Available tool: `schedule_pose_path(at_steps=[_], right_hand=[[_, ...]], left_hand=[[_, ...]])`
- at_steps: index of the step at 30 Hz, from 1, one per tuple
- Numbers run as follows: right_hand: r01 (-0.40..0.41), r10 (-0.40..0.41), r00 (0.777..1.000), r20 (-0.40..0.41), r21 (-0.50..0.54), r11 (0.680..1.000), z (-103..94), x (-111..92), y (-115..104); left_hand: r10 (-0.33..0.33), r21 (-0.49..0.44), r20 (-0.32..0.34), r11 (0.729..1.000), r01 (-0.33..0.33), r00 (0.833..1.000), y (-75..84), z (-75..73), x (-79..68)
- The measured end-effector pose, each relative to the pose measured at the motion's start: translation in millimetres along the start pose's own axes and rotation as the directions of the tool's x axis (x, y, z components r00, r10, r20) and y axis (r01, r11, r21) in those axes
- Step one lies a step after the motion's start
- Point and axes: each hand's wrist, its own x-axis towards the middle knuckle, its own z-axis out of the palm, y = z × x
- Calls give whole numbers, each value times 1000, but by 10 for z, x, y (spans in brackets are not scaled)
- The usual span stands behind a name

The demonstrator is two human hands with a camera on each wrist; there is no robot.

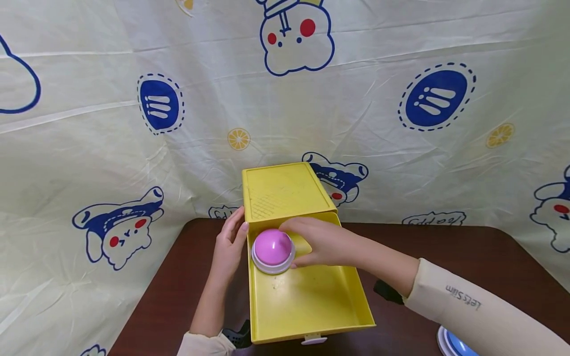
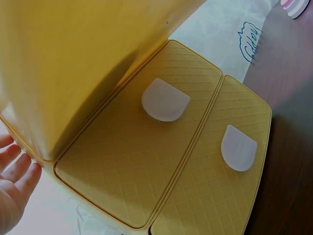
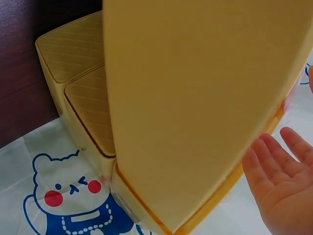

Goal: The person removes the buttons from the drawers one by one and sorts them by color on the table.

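A pink domed push button (image 1: 273,249) with a white base is at the back left of the pulled-out yellow drawer (image 1: 311,306). My right hand (image 1: 322,242) reaches in from the right, its thumb and fingers curved around the button's right edge. In the right wrist view, the same hand (image 3: 281,183) is near the drawer's rim, with a bit of pink beyond. My left hand (image 1: 228,249) rests against the left side of the yellow drawer cabinet (image 1: 285,190). Its fingers (image 2: 17,169) are extended along the edge in the left wrist view.
Two drawers with white handles (image 2: 166,100) are closed below the extended one. A blue button (image 1: 458,343) lies at the lower right of the dark wooden table (image 1: 165,306). Another pink-and-white item (image 2: 296,7) is at the left wrist view's corner. A printed cloth (image 1: 213,89) hangs behind.
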Motion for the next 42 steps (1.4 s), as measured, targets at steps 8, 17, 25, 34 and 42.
schedule_pose_path(at_steps=[8,17,25,34,42], right_hand=[[-33,33,999,24,-17,999,84,120,20],[-62,62,997,52,3,998,198,222,55],[-44,44,999,30,-10,999,277,269,67],[4,-4,1000,7,-43,999,285,243,54],[33,-30,998,-60,41,999,167,111,7]], left_hand=[[-25,-31,13,999,25,1000,10,5,4],[-24,-12,10,1000,24,1000,46,19,-13],[-3,-7,2,1000,3,1000,-7,17,-11],[-31,-22,14,999,31,999,36,2,-13],[-57,-14,19,998,57,998,256,33,-40]])
